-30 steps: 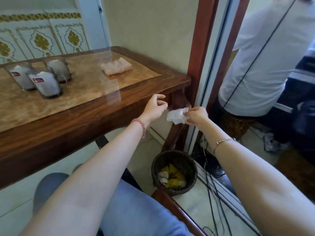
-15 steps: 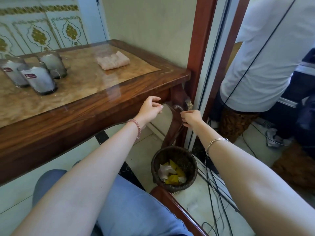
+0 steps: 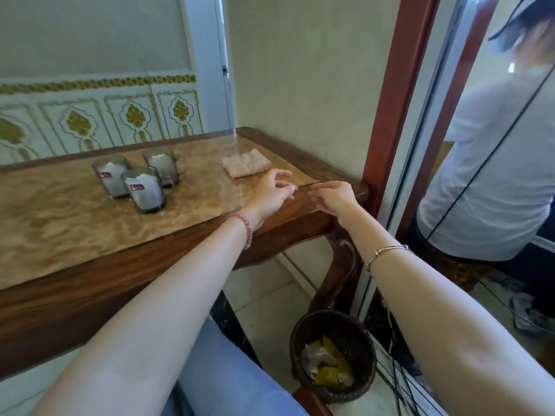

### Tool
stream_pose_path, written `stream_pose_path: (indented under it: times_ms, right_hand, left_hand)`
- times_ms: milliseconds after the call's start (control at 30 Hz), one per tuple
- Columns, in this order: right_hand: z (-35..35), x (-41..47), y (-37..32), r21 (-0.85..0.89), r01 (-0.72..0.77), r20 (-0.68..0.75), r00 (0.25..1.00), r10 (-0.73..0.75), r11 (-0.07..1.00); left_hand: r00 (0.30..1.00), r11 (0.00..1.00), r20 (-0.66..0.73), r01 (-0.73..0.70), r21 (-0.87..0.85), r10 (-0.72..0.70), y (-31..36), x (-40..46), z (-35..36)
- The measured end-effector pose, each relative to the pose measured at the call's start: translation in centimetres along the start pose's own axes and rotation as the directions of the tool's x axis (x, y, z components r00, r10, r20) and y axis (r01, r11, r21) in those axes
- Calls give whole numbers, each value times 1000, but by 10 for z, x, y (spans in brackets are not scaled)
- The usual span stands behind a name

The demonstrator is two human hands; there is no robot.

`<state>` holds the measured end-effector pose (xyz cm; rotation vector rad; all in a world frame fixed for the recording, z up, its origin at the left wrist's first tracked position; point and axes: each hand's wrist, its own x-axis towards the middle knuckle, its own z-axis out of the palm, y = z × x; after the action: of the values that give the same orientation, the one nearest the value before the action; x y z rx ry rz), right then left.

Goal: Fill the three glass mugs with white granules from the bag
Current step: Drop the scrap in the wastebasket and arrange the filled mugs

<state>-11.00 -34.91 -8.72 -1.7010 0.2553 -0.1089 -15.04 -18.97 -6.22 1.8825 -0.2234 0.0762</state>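
Three glass mugs (image 3: pixel 139 181), clustered mid-table toward the far edge, each hold white granules nearly to the rim, apparently; filling looks complete. No bag is visible. Left hand (image 3: pixel 274 192) and right hand (image 3: pixel 335 198), fingers relaxed and empty, hover near the table (image 3: pixel 75 235)'s right corner.

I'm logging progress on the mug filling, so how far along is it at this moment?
Done, by the look of it: all three glass mugs on the table hold white granules nearly to the rim. In hand: nothing; the left hand and right hand are empty at the table's edge near the folded cloth. Left: apparently no filling; the bag isn't in view.
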Motion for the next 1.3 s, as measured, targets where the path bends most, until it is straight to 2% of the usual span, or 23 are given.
stream_pose_path:
  times_ms: [333, 500, 767, 933, 1167, 1300]
  right_hand:
    - [117, 2, -74, -31, 122, 233, 966, -111, 992]
    - [175, -1, -87, -84, 165, 316, 940, -131, 983]
    - [248, -19, -78, -105, 145, 450, 889, -83, 984]
    - [277, -28, -63, -115, 200, 457, 881, -127, 973]
    - [293, -26, -47, -156, 224, 398, 906, -146, 962]
    - [299, -28, -50, -128, 225, 341, 924, -171, 966]
  left_hand:
    - [968, 999, -247, 42, 32, -33, 11, 8, -126]
    - [930, 996, -359, 88, 8, -80, -1, -5, -178]
    - [841, 980, -513, 197, -9, -174, -35, -33, -237]
    - [805, 964, -548, 264, -11, -227, -57, -41, -249]
    - [838, 961, -477, 271, -55, -263, -82, -29, -246]
    - [800, 959, -537, 276, -69, -269, -92, -23, -250]
